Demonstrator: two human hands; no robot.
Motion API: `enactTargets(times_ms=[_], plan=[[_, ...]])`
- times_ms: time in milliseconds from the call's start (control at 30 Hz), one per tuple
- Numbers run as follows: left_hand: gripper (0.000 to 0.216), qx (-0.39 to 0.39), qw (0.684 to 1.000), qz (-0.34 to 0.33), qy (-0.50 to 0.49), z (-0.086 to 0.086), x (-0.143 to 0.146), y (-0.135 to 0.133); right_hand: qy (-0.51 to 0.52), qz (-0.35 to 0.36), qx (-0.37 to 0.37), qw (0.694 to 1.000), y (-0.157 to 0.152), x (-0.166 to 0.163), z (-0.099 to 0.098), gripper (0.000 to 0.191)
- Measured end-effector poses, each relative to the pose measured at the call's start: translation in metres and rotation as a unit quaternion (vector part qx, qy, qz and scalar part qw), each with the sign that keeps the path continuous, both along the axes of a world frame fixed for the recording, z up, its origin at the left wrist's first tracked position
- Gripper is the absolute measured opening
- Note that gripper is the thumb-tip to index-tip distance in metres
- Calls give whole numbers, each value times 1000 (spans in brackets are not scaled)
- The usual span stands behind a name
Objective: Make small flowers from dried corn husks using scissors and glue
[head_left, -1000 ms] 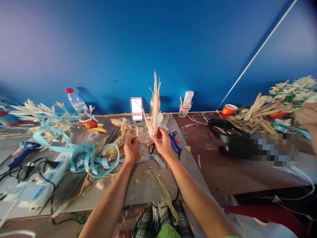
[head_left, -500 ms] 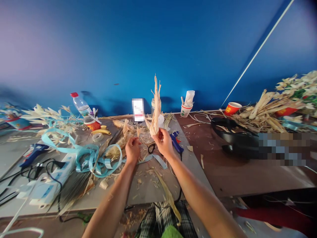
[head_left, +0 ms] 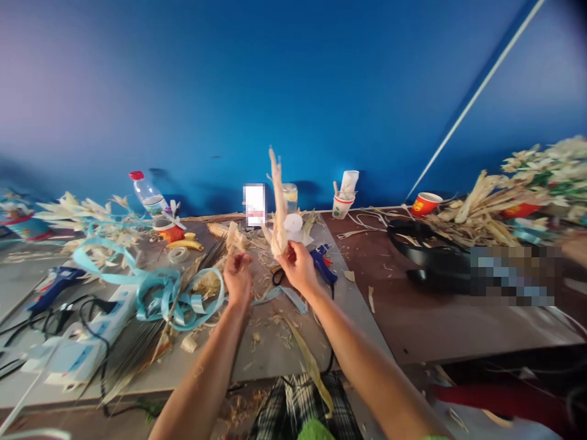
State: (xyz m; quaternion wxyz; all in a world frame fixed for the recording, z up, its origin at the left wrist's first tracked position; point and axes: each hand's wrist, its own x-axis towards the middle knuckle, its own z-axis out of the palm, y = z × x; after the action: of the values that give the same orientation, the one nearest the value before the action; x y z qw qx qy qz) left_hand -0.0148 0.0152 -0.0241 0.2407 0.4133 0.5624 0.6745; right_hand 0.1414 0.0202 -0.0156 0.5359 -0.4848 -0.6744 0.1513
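My right hand [head_left: 299,267] pinches the lower end of a pale dried corn husk bundle [head_left: 277,211], which stands upright with its thin tips pointing up, leaning a little left. To its left, my left hand [head_left: 238,280] is raised over the table with its fingers curled together. Whatever lies between those fingers, if anything, I cannot make out. Just behind the left hand are loose husk pieces [head_left: 235,237]. A blue glue gun [head_left: 324,263] rests beside my right hand. Light-blue ribbon [head_left: 172,296] lies in loops left of my left hand.
A power strip [head_left: 94,339] with black cords is at the left. Along the wall stand a plastic bottle [head_left: 149,197], a glass jar [head_left: 290,198] and a white paper cup [head_left: 342,205]. A black object [head_left: 431,263] and a husk pile [head_left: 481,201] occupy the right.
The husk bundle has tilted and shifted slightly left in my right hand, uncovering the jar behind it. My left hand has moved a little left. At the far right edge, part of another person's arm appears.
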Motion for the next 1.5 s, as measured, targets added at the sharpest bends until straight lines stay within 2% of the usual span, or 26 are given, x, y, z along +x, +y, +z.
enactTargets(times_ms=[100, 167, 233, 300, 367, 500, 567, 633, 733, 833, 933, 1033, 1133, 1233, 1500], plan=[[19, 91, 992, 72, 54, 8, 0, -4, -78, -16, -10, 997, -1, -7, -7, 43], [19, 120, 987, 79, 68, 9, 2, -6, -125, 0, -36, 992, -2, -10, -9, 51], [19, 128, 986, 62, 91, 8, 5, -8, -150, 33, -39, 987, -4, -12, -8, 52], [18, 116, 984, 31, 128, 6, 9, -10, -120, 52, -38, 991, -6, -12, -3, 39], [18, 94, 981, 3, 170, 5, 13, -12, -46, 71, -39, 996, -6, -10, 3, 26], [21, 42, 981, -31, 188, 6, 18, -15, 54, 118, -37, 991, -2, -1, 8, 24], [22, 24, 984, -32, 174, 7, 18, -16, 64, 79, -36, 994, 2, 5, 8, 24], [22, 15, 986, -32, 165, 7, 17, -16, 56, 0, -34, 998, 8, 12, 8, 23], [21, 6, 989, -36, 144, 7, 17, -15, 1, -95, -39, 995, 27, 24, 19, 25], [21, 2, 992, -44, 114, 7, 18, -15, -115, -115, -69, 984, 60, 30, 39, 28], [21, 3, 994, -60, 91, 6, 18, -16, -284, -97, -126, 946, 99, 28, 53, 36], [21, 9, 995, -67, 67, 4, 16, -15, -344, -66, -156, 924, 130, 24, 54, 34], [21, 11, 996, -70, 50, 3, 15, -14, -379, -49, -170, 908, 142, 26, 48, 35], [21, 13, 996, -77, 39, 3, 16, -14, -399, -44, -163, 901, 132, 31, 42, 37], [21, 21, 995, -67, 77, 6, 17, -16, -430, -24, -118, 895, 66, 43, 11, 36]])
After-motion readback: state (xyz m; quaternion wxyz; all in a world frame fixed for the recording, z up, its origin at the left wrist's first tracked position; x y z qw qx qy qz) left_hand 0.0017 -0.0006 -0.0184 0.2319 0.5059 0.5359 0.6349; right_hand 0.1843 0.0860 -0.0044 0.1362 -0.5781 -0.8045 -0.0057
